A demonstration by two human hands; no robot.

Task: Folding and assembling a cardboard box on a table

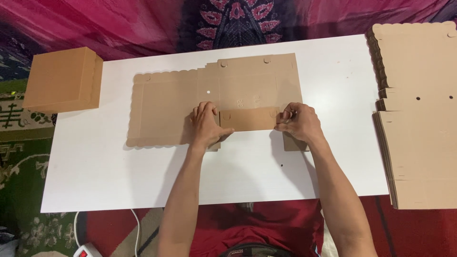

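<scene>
Folding: flat cardboard box blank (190, 104) lies mid-desk (119, 181) — near flap turned up.
Left hand (205, 124): pinching flap's left end.
Right hand (299, 123): pinching right end.
Handling: light, stiff, creases easily — grip at score lines.

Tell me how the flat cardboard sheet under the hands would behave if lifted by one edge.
The cardboard sheet looks thin and wide, so it would likely sag. Its crease lines probably let flaps swing; the near flap is already folded up between the left hand and right hand. Probably light.
</scene>
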